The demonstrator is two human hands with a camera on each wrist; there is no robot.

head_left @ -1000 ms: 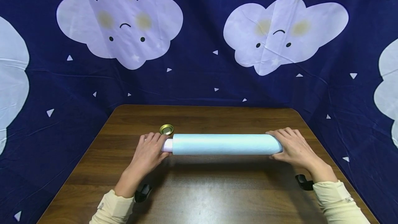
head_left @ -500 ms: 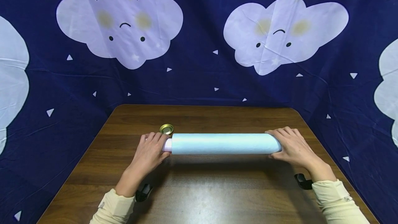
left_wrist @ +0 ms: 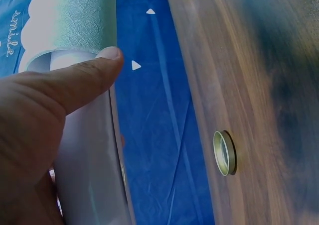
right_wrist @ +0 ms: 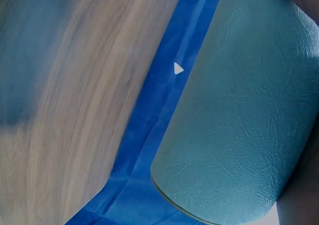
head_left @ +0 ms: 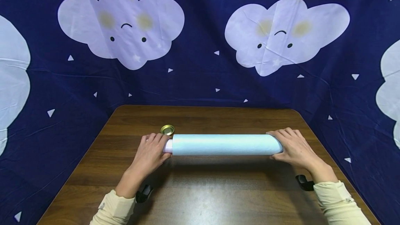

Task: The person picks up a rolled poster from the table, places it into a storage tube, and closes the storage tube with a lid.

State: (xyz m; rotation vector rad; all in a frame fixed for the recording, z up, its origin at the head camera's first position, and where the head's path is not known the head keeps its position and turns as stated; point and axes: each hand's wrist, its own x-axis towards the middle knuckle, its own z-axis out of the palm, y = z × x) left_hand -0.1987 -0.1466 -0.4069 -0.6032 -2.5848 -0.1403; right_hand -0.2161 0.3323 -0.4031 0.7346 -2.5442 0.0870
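Blue cloth [left_wrist: 157,135] reads "smile" behind gripped tube [head_left: 226,144].

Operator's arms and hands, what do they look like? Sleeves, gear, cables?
Left hand and right hand: bare, no gloves or rings visible. Left sleeve and right sleeve: pale yellow, with a small greyish detail on each, too small to identify. Left black fitting and right black fitting beside the wrists. No cables visible.

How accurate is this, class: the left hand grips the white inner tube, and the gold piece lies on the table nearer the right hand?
Only the side is wrong: in the head view, the gold piece lies nearer the left hand.
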